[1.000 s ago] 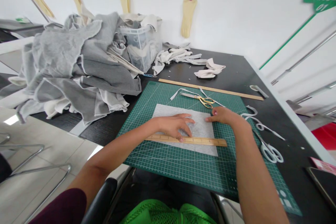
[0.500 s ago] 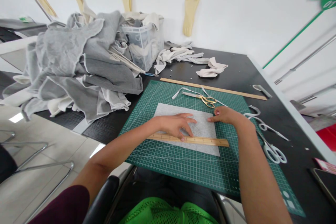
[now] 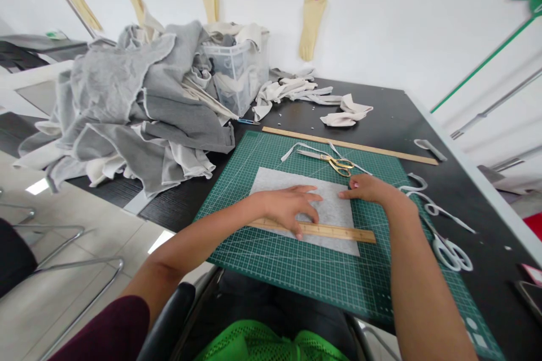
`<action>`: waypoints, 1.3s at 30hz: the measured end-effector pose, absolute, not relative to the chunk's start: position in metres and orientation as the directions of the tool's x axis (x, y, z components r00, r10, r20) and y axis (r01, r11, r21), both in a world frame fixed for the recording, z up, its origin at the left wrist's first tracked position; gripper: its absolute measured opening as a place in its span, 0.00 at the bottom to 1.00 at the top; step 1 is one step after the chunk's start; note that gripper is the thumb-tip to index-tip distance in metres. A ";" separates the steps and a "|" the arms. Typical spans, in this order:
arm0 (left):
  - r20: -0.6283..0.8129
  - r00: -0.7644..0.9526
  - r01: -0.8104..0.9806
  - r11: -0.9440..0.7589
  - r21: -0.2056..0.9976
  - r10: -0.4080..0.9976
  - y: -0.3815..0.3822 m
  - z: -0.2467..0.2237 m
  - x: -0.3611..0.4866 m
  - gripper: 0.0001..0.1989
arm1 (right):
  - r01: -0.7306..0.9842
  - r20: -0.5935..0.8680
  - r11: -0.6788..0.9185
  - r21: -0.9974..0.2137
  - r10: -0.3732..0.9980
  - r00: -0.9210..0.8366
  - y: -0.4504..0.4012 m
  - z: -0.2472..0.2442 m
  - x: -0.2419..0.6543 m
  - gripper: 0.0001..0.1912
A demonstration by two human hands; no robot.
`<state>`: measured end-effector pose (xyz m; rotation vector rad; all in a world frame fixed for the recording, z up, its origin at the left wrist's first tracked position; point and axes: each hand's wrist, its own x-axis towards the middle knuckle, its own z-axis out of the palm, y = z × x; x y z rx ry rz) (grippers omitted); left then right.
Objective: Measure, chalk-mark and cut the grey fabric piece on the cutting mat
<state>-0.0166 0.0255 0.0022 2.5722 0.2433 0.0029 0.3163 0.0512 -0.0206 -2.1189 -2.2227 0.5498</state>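
Observation:
A light grey cloth piece lies flat on the green cutting mat. Across its lower part runs a wooden ruler. My left hand spreads its fingers over the cloth, with fingertips on the ruler. At the cloth's right edge is my right hand, fingers curled and thumb side against the cloth; whatever it may hold is hidden. Gold-handled scissors and a thin white strip rest just behind the cloth.
White-handled scissors and curled strips are at the right. A long wooden ruler borders the mat's back edge. Heaped grey fabric and a clear bin stand at the left, cloth scraps at the back.
The whole view has shifted slightly, so things appear a little further right and lower. Both hands keep nearly the same places; my left fingers have bent slightly more at the ruler.

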 end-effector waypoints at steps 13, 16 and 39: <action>-0.063 0.984 0.173 -0.830 0.531 0.165 0.027 0.011 -0.020 0.23 | 0.955 -0.357 -0.032 -0.294 0.931 -0.078 0.054 -0.019 0.318 0.24; -0.080 0.980 0.195 -0.820 0.538 0.180 0.028 0.011 -0.020 0.20 | 0.955 -0.365 -0.035 -0.293 0.928 -0.078 0.053 -0.017 0.317 0.24; 0.059 0.993 0.059 -0.858 0.510 0.103 0.026 0.014 -0.013 0.10 | 0.948 -0.369 -0.039 -0.317 0.926 -0.086 0.051 -0.018 0.317 0.25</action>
